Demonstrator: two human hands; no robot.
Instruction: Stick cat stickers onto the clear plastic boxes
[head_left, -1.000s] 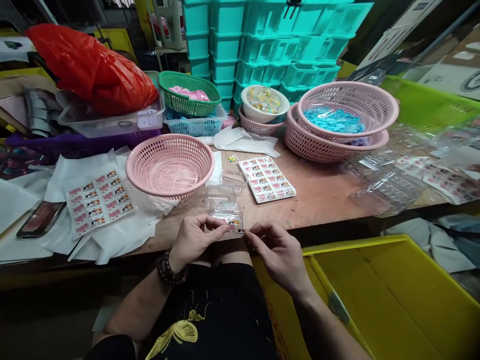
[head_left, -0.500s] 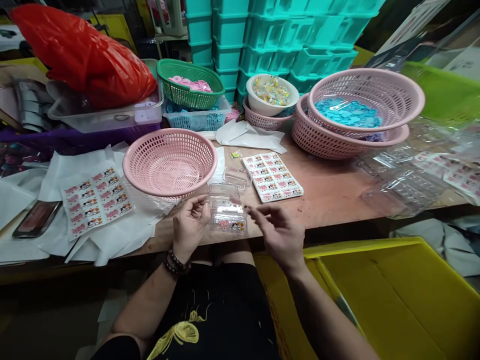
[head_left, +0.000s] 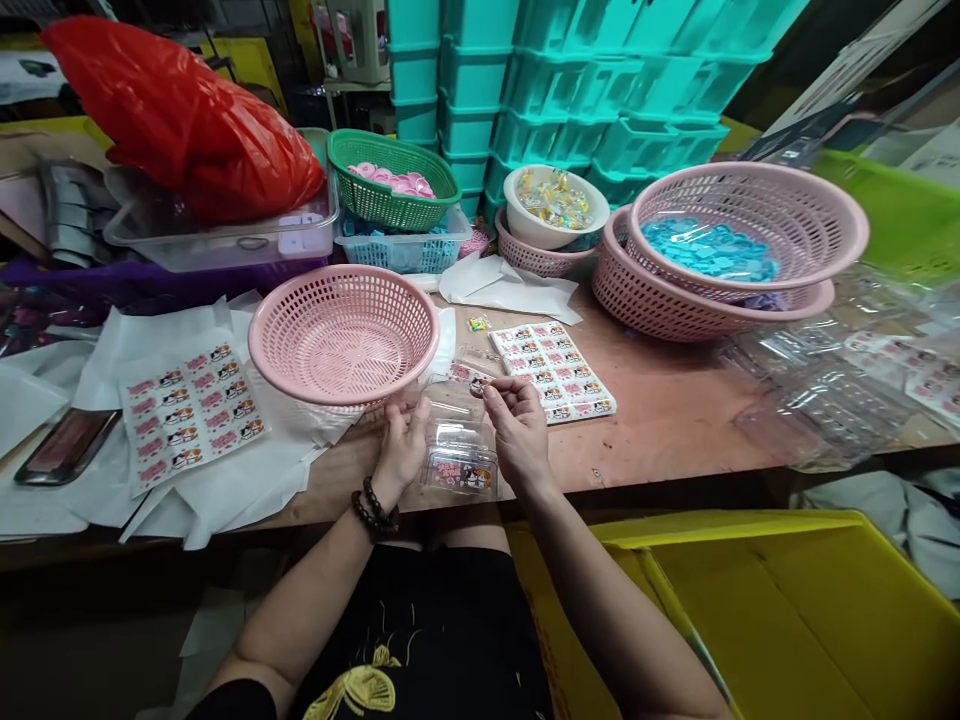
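A small open clear plastic clamshell box [head_left: 459, 437] is at the front table edge. A sticker with pink lettering and cartoon cats shows on its nearer half. My left hand [head_left: 403, 445] is closed at the box's left edge, thumb and fingers pinching the plastic. My right hand [head_left: 521, 430] is raised over the right side, thumb and forefinger pinched on a small cat sticker [head_left: 478, 382] that reaches left above the box. Just beyond my right hand lies a stack of sticker sheets [head_left: 559, 365]. Another clear plastic piece behind the hands is partly hidden.
A pink basket [head_left: 341, 385] stands behind my left hand. Left of it, a sticker sheet [head_left: 191, 415] and a dark phone-like slab [head_left: 67, 447] lie on white paper. Pink baskets [head_left: 697, 305] with blue pieces stand right, near clear packages [head_left: 825, 400]. A yellow bin [head_left: 780, 590] sits below.
My right hand has moved up and slightly left, and the cat sticker now shows at its fingertips. My left hand has shifted a little right along the box. The view has tilted slightly.
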